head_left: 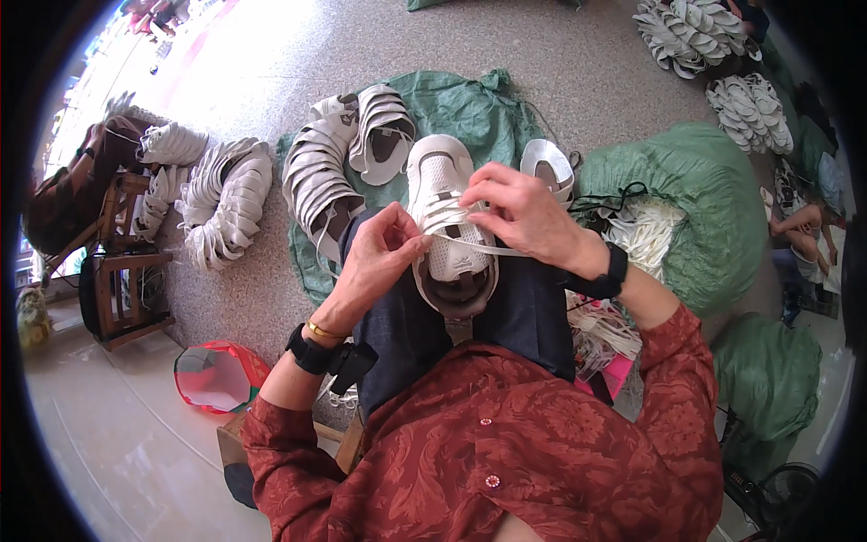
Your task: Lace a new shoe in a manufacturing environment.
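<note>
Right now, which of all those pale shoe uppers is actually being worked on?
The shoe upper on the person's lap, with a white lace pulled between left hand and right hand; the stacked uppers lie untouched.

matt mesh shoe upper (447,194), seemingly woven lace (470,244)

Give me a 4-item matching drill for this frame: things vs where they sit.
Things:
1. white shoe upper
2. white lace
3. red bag
4. wooden chair

Places:
A. floor, near the left elbow
B. far left, by the wall
C. on the lap
D. pinched between left hand and right hand

Pairs: 1-C, 2-D, 3-A, 4-B
</note>
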`<move>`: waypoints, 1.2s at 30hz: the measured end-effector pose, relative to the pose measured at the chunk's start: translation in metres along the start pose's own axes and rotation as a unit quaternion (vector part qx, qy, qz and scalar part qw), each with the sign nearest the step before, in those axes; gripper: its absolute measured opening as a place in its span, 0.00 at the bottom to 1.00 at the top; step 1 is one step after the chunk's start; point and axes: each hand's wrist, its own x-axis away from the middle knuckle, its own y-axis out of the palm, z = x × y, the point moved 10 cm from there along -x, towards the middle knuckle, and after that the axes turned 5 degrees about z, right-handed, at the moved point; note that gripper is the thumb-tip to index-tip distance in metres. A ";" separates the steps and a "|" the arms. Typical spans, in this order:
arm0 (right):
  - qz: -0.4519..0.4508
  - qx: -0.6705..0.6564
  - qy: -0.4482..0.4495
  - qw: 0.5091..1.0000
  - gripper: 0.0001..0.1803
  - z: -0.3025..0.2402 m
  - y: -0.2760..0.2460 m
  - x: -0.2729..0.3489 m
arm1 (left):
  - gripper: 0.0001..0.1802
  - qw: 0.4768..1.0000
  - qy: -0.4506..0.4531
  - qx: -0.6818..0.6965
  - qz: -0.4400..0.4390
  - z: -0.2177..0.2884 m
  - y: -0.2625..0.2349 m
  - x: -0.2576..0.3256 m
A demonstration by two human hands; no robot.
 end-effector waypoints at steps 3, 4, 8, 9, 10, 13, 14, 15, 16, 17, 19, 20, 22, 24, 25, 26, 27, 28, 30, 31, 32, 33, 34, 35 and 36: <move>-0.026 0.010 -0.013 1.000 0.06 -0.005 0.011 -0.007 | 0.10 0.997 -0.045 0.061 -0.007 0.007 0.005 0.004; -0.033 0.004 0.002 0.999 0.06 -0.004 0.010 -0.008 | 0.10 0.996 -0.049 0.072 -0.011 0.006 0.005 0.004; -0.070 -0.049 0.115 0.990 0.06 0.013 0.012 -0.002 | 0.11 0.997 -0.033 0.071 -0.004 0.009 0.000 0.003; -0.080 -0.072 0.156 0.982 0.06 0.021 0.013 0.002 | 0.11 0.998 -0.023 0.057 0.003 0.014 -0.003 0.004; -0.070 -0.112 0.167 0.977 0.06 0.027 0.012 0.005 | 0.12 0.999 -0.008 0.035 -0.003 0.019 -0.004 0.005; -0.057 -0.232 0.250 0.938 0.06 0.041 0.011 0.011 | 0.12 1.000 0.021 -0.018 -0.016 0.034 -0.012 0.015; -0.058 -0.276 0.271 0.920 0.06 0.045 0.012 0.014 | 0.12 0.999 0.021 -0.026 -0.015 0.037 -0.019 0.021; -0.057 -0.320 0.291 0.900 0.06 0.049 0.013 0.017 | 0.12 0.999 0.022 -0.035 -0.016 0.042 -0.026 0.027; -0.056 -0.363 0.311 0.877 0.07 0.053 0.015 0.020 | 0.12 0.999 0.008 -0.034 -0.004 0.044 -0.036 0.033; -0.054 -0.366 0.309 0.876 0.07 0.054 0.015 0.020 | 0.12 0.999 -0.006 -0.034 0.008 0.046 -0.046 0.040; -0.053 -0.372 0.305 0.875 0.09 0.056 0.018 0.022 | 0.12 0.999 -0.025 -0.037 0.027 0.042 -0.067 0.053; -0.051 -0.362 0.300 0.881 0.09 0.056 0.019 0.023 | 0.12 0.998 -0.028 -0.041 0.033 0.039 -0.077 0.059; -0.049 -0.344 0.290 0.892 0.10 0.053 0.024 0.024 | 0.12 0.997 -0.038 -0.053 0.041 0.033 -0.096 0.071; -0.047 -0.305 0.265 0.913 0.11 0.052 0.028 0.024 | 0.13 0.996 -0.047 -0.065 0.047 0.019 -0.117 0.084; -0.045 -0.287 0.252 0.923 0.11 0.050 0.029 0.024 | 0.13 0.994 -0.044 -0.082 0.053 0.014 -0.130 0.089; -0.046 -0.280 0.248 0.926 0.12 0.048 0.028 0.024 | 0.14 0.995 -0.045 -0.067 0.058 0.007 -0.134 0.094; -0.046 -0.269 0.245 0.930 0.12 0.046 0.027 0.025 | 0.14 0.996 -0.045 -0.050 0.062 0.005 -0.132 0.097; -0.047 -0.258 0.243 0.934 0.12 0.043 0.026 0.026 | 0.14 0.996 -0.045 -0.032 0.064 0.004 -0.132 0.098; -0.026 -0.205 0.230 0.951 0.10 0.038 0.017 0.028 | 0.13 0.996 -0.042 -0.055 0.061 0.004 -0.119 0.092; -0.018 -0.179 0.222 0.958 0.09 0.035 0.013 0.028 | 0.13 0.996 -0.024 -0.056 0.063 0.009 -0.109 0.087; -0.023 -0.151 0.206 0.967 0.08 0.030 0.011 0.028 | 0.13 0.996 -0.006 -0.057 0.064 0.014 -0.099 0.082; -0.025 -0.122 0.192 0.973 0.08 0.025 0.007 0.029 | 0.13 0.993 0.031 -0.097 0.061 0.023 -0.089 0.076; -0.028 -0.093 0.178 0.979 0.08 0.021 0.004 0.030 | 0.13 0.987 0.068 -0.136 0.059 0.033 -0.080 0.071; -0.040 -0.087 0.194 0.976 0.07 0.022 0.004 0.033 | 0.13 0.977 0.105 -0.175 0.056 0.042 -0.069 0.066; -0.052 -0.083 0.209 0.973 0.08 0.023 0.006 0.037 | 0.13 0.965 0.140 -0.215 0.054 0.052 -0.058 0.063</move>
